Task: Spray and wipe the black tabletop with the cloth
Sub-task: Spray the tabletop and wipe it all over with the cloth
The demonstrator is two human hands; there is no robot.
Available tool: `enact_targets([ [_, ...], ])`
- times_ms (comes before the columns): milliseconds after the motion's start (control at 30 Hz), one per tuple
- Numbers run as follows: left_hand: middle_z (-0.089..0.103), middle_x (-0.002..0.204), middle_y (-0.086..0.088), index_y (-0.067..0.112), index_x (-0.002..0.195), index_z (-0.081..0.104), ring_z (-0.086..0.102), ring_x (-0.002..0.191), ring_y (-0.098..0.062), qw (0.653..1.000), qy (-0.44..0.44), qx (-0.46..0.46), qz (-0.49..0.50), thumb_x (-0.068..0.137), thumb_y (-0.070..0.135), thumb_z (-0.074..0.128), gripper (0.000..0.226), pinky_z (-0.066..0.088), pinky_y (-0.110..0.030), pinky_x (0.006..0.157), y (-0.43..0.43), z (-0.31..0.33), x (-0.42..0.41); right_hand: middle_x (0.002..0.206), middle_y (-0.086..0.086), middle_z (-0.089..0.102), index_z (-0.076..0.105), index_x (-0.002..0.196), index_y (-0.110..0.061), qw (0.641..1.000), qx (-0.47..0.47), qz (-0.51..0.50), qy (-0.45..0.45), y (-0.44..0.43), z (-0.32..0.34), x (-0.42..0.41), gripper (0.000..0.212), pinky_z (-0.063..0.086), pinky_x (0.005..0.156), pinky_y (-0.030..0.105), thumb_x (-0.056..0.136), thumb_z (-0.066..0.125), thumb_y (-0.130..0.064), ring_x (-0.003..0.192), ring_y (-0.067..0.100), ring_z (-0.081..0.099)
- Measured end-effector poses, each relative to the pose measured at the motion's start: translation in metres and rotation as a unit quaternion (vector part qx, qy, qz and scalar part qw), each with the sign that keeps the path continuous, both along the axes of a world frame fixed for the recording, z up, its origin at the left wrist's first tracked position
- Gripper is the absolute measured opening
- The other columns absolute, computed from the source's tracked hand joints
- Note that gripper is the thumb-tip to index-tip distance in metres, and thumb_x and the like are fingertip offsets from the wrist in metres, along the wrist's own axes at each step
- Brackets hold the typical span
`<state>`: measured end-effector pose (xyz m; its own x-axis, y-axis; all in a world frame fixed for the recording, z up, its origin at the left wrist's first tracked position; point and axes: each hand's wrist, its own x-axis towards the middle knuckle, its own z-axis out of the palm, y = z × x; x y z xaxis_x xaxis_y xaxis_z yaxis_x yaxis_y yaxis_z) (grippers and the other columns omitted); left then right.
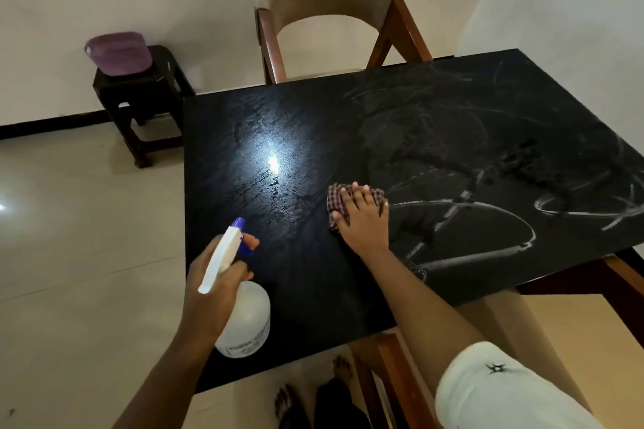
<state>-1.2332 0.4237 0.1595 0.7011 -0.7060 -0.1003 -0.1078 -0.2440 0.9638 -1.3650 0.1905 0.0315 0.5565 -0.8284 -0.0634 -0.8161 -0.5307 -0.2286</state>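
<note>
A black tabletop (313, 272) is gleaming with wet streaks. Over its near left edge, the left hand (209, 292) is gripping a white spray bottle (245, 317), fingers curled around its neck. At mid-table, the right hand (362, 216) is pressing flat, fingers straight, on a checked cloth (336, 197).

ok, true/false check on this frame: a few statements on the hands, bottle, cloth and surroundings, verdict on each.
1. The left hand grips the spray bottle. True.
2. The right hand holds the cloth in the air above the tabletop. False: it presses the cloth flat on the tabletop.
3. The cloth is plain white. False: it is checked.
4. A purple tub sits on a dark stool by the wall. True.
5. The spray bottle's nozzle is red. False: it is blue.
</note>
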Motion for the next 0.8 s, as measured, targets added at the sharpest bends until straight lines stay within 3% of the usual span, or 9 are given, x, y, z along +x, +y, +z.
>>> enact_targets([
  [100, 0.071, 0.094, 0.010, 0.019, 0.096, 0.068, 0.063, 0.094, 0.000, 1.000, -0.026, -0.008, 0.011, 0.079, -0.015, 0.052, 0.041, 0.054, -0.014, 0.072, -0.003, -0.005, 0.006, 0.159, 0.001, 0.023, 0.030, 0.149, -0.030, 0.996, -0.033, 0.080, -0.016, 0.029, -0.007, 0.003, 0.064, 0.010, 0.113, 0.063, 0.091, 0.026, -0.056, 0.147, 0.026, 0.014],
  [167, 0.071, 0.096, 0.013, 0.024, 0.096, 0.068, 0.063, 0.096, -0.002, 0.999, -0.023, -0.022, 0.020, 0.076, -0.003, 0.053, 0.037, 0.056, -0.020, 0.073, -0.005, -0.008, 0.007, 0.155, 0.002, 0.033, 0.037, 0.145, -0.033, 0.973, -0.066, 0.219, -0.039, 0.055, -0.015, -0.008, 0.061, 0.022, 0.109, 0.063, 0.090, 0.032, -0.057, 0.144, 0.027, 0.026],
  [267, 0.070, 0.100, 0.009, 0.026, 0.096, 0.068, 0.064, 0.099, -0.010, 0.999, -0.028, -0.039, 0.012, 0.070, 0.005, 0.048, 0.039, 0.055, -0.033, 0.080, -0.009, -0.012, 0.008, 0.155, -0.002, 0.033, 0.034, 0.145, -0.038, 0.944, -0.087, 0.317, -0.025, 0.054, -0.019, -0.028, 0.057, 0.019, 0.111, 0.056, 0.092, 0.034, -0.058, 0.144, 0.022, 0.026],
  [400, 0.070, 0.100, 0.012, 0.028, 0.095, 0.068, 0.064, 0.100, -0.006, 0.998, -0.048, -0.045, 0.002, 0.070, 0.004, 0.051, 0.038, 0.052, -0.033, 0.086, -0.015, -0.016, 0.008, 0.158, -0.002, 0.025, 0.030, 0.148, -0.036, 0.987, -0.048, 0.153, 0.014, 0.002, -0.009, -0.024, 0.063, 0.021, 0.109, 0.063, 0.090, 0.024, -0.058, 0.146, 0.022, 0.018],
  [467, 0.070, 0.100, 0.013, 0.026, 0.097, 0.068, 0.063, 0.101, -0.006, 0.997, -0.053, -0.053, 0.001, 0.071, 0.004, 0.053, 0.036, 0.050, -0.026, 0.085, -0.016, -0.018, 0.007, 0.160, -0.002, 0.016, 0.024, 0.150, -0.035, 0.997, -0.025, 0.064, 0.028, -0.015, -0.005, -0.022, 0.064, 0.011, 0.114, 0.060, 0.091, 0.022, -0.058, 0.148, 0.021, 0.009],
  [567, 0.070, 0.100, 0.019, 0.029, 0.097, 0.066, 0.063, 0.101, -0.004, 0.996, -0.056, -0.066, -0.011, 0.073, 0.004, 0.053, 0.037, 0.047, -0.010, 0.082, -0.018, -0.019, 0.004, 0.160, 0.002, 0.020, 0.026, 0.150, -0.032, 0.999, -0.026, 0.040, 0.025, -0.007, -0.002, -0.015, 0.063, 0.008, 0.115, 0.059, 0.092, 0.024, -0.055, 0.148, 0.024, 0.010],
  [667, 0.069, 0.101, 0.019, 0.031, 0.096, 0.065, 0.063, 0.101, -0.003, 0.995, -0.055, -0.085, -0.010, 0.072, 0.002, 0.055, 0.039, 0.045, -0.007, 0.083, -0.021, -0.020, 0.003, 0.152, 0.006, 0.038, 0.041, 0.145, -0.029, 0.983, -0.051, 0.178, -0.023, 0.036, -0.004, -0.034, 0.061, 0.024, 0.109, 0.059, 0.090, 0.030, -0.055, 0.143, 0.027, 0.028],
  [733, 0.069, 0.102, 0.016, 0.035, 0.095, 0.066, 0.063, 0.101, -0.003, 0.994, -0.060, -0.094, -0.012, 0.072, 0.001, 0.057, 0.042, 0.044, -0.008, 0.084, -0.020, -0.023, 0.001, 0.153, 0.002, 0.036, 0.036, 0.146, -0.032, 0.948, -0.074, 0.308, -0.020, 0.066, -0.009, -0.063, 0.058, 0.018, 0.111, 0.052, 0.093, 0.035, -0.054, 0.144, 0.023, 0.025],
  [800, 0.069, 0.103, 0.017, 0.040, 0.096, 0.065, 0.063, 0.102, -0.002, 0.992, -0.069, -0.098, -0.027, 0.076, -0.002, 0.058, 0.047, 0.045, -0.008, 0.084, -0.019, -0.025, 0.000, 0.156, -0.003, 0.031, 0.029, 0.148, -0.036, 0.928, -0.076, 0.364, 0.001, 0.067, -0.009, -0.081, 0.058, 0.013, 0.113, 0.048, 0.094, 0.036, -0.057, 0.145, 0.019, 0.022],
])
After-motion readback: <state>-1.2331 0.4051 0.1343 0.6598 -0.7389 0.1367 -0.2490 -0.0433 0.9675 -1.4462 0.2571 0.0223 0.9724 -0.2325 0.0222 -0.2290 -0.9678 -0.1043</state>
